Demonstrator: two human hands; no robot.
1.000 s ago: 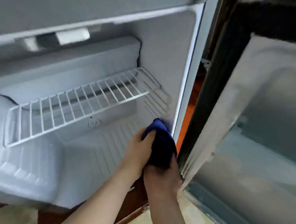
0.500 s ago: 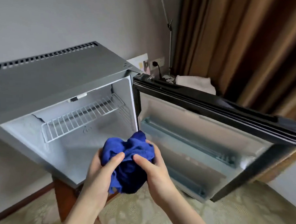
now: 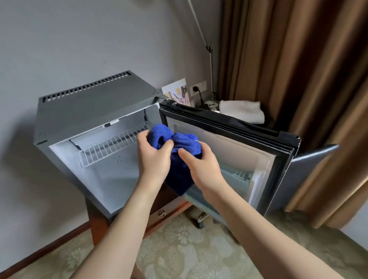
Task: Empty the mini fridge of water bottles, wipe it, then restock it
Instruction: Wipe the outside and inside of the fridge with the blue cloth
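The grey mini fridge (image 3: 90,106) stands on a wooden table with its door (image 3: 232,140) swung open to the right. Inside I see only a white wire shelf (image 3: 108,150); no bottles show. A bunched blue cloth (image 3: 178,161) is held in front of the fridge opening by both hands. My left hand (image 3: 154,158) grips its left side and my right hand (image 3: 202,166) grips its right side. The cloth's lower end hangs down between my wrists.
A folded white towel (image 3: 241,112) lies behind the open door, near a wall socket (image 3: 198,87) with a black plug. Brown curtains (image 3: 303,67) hang at the right. The wooden table (image 3: 97,222) has a drawer pull below the fridge. Patterned carpet covers the floor.
My head has pulled back from inside the fridge, so the whole fridge and room now show. Both hands brought the cloth out of the fridge interior and hold it bunched higher up.
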